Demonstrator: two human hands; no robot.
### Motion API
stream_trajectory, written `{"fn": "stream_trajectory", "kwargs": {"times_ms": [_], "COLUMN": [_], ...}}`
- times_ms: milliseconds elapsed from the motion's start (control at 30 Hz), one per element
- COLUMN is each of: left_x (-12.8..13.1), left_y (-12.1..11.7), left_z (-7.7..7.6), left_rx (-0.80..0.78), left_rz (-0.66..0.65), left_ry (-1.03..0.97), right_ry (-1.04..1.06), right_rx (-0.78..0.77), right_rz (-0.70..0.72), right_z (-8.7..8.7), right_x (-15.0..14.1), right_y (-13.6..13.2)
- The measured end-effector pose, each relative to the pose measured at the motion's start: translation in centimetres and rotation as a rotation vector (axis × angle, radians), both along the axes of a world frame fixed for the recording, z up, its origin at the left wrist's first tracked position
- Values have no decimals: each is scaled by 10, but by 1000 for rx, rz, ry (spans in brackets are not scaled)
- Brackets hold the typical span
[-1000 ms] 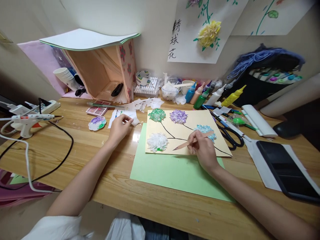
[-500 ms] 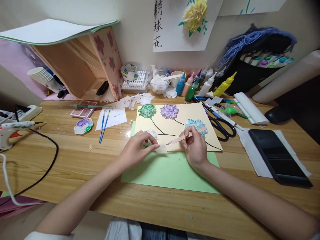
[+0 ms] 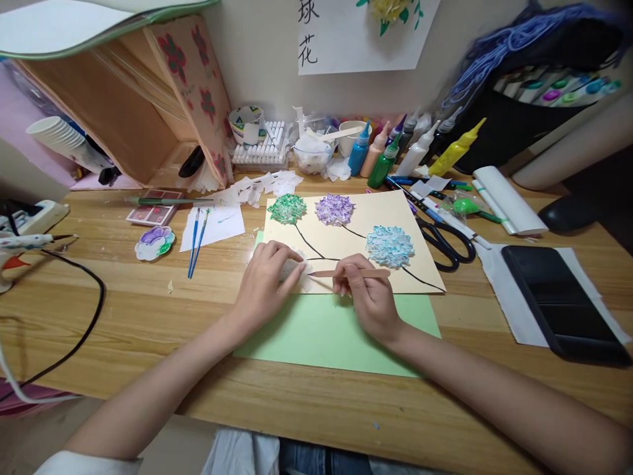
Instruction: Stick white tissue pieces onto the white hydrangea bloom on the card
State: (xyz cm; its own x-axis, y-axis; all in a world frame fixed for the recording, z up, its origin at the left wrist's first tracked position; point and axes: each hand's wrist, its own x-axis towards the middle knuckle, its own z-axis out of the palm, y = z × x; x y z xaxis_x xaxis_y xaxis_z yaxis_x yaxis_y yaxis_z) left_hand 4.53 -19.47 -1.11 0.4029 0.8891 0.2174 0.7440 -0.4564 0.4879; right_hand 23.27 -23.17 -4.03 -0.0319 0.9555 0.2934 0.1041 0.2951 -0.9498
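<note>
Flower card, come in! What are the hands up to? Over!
Right hand gripping wooden stick, tip at thin white paper. Left hand there too, grip unclear. Flower card on green sheet, near left corner hidden by left hand.

I see from my end a phone (image 3: 566,303) and scissors (image 3: 449,245) right of the right hand (image 3: 368,293), a bag (image 3: 499,128) farther back, a glue gun (image 3: 24,243) well left of the left hand (image 3: 267,277), and beyond that hand a box (image 3: 195,105) with cups (image 3: 59,136) beside it.
</note>
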Motion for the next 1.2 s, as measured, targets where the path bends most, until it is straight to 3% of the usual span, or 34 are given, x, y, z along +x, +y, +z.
{"fn": "stream_trajectory", "kwargs": {"times_ms": [233, 367, 567, 900, 1100, 1200], "left_x": [-33, -46, -46, -46, -46, -46], "left_y": [22, 31, 34, 33, 34, 34], "left_z": [-10, -17, -15, -17, -18, -18], "left_rx": [-85, -200, -224, -195, -193, -193], "left_rz": [216, 250, 273, 255, 237, 237], "left_ry": [-38, -95, -120, -109, -133, -137], "right_ry": [29, 28, -26, -276, -30, 40], "right_rx": [-44, -80, -53, 125, 150, 126], "right_rz": [40, 54, 75, 249, 14, -1], "right_z": [0, 0, 2, 21, 16, 11], "right_x": [-2, -3, -1, -4, 2, 7], "right_y": [2, 2, 4, 42, 38, 31]}}
